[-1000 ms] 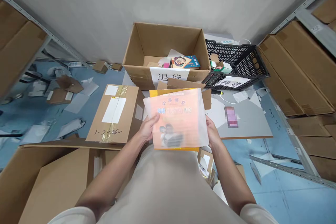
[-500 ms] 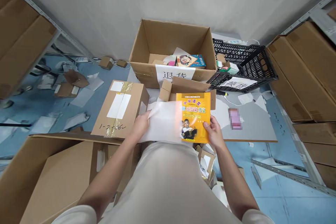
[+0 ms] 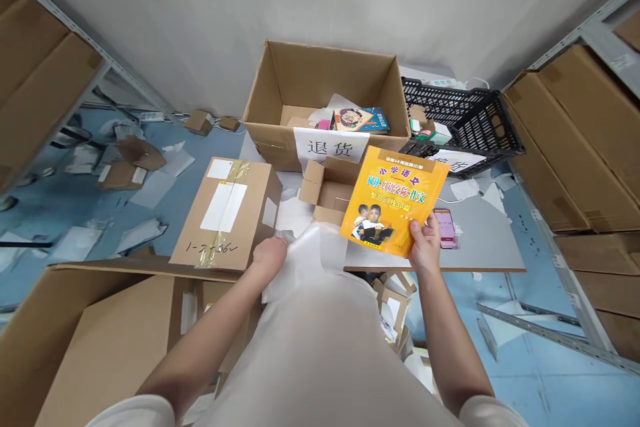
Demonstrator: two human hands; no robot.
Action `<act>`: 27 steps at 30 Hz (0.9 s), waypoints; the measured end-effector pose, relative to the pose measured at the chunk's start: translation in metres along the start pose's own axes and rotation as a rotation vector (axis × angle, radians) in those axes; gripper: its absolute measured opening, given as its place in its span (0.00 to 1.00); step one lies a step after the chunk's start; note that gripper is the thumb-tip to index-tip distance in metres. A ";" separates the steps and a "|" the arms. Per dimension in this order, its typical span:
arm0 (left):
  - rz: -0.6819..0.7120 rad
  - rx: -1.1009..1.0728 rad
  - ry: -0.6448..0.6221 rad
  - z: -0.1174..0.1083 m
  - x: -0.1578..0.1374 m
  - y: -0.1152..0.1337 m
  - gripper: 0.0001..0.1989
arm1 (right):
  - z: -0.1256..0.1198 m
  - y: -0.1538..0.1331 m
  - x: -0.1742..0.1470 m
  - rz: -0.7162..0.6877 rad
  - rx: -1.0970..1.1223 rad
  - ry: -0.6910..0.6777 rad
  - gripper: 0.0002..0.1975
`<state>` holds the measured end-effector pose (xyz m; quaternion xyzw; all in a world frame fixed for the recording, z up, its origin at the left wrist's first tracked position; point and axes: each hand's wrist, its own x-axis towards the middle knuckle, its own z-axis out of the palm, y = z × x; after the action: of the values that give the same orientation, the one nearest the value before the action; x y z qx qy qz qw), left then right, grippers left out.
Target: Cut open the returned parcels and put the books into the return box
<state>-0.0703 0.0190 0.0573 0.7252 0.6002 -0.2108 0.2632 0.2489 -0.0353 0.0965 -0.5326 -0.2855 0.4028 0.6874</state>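
My right hand (image 3: 425,241) grips a yellow book (image 3: 395,203) by its lower right corner, thumb on the cover, tilted in the air above the table. Two figures and coloured characters are printed on its cover. A translucent white plastic bag (image 3: 307,257) hangs from my left hand (image 3: 270,258), whose fingers are closed on its left edge. The bag lies in front of my shirt, apart from the book. Behind them an open small cardboard box (image 3: 333,193) stands on the table, partly covered by the book.
A large open carton (image 3: 327,73) with books stands at the back, beside a black crate (image 3: 463,113). A taped carton (image 3: 227,213) sits at left, a phone (image 3: 444,227) on the grey table (image 3: 490,240) at right. Shelves with cartons flank both sides.
The yellow book has come out of the plastic bag and moved up and right in my right hand. The bag, now crumpled, stays with my left hand, slightly lower.
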 end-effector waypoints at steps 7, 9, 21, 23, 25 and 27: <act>-0.079 -0.192 0.176 -0.002 0.028 0.017 0.42 | 0.008 0.007 0.008 0.058 0.052 -0.052 0.23; -0.041 -0.367 0.258 -0.008 0.013 0.018 0.49 | 0.012 0.007 0.009 0.072 0.061 -0.072 0.23; 0.450 -1.627 0.002 -0.027 -0.032 0.062 0.24 | 0.045 -0.016 0.020 0.127 0.003 -0.191 0.23; 0.430 -1.618 -0.019 -0.023 -0.032 0.057 0.23 | 0.047 -0.030 0.038 0.098 -0.061 -0.147 0.19; 0.419 -1.615 -0.067 -0.017 -0.033 0.053 0.22 | 0.048 -0.042 0.055 0.079 -0.161 -0.122 0.16; 0.408 -1.645 -0.100 -0.012 -0.034 0.053 0.23 | 0.048 -0.050 0.068 0.072 -0.232 -0.126 0.16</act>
<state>-0.0249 -0.0068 0.0949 0.3866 0.4076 0.3126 0.7660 0.2564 0.0416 0.1556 -0.5921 -0.3536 0.4242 0.5869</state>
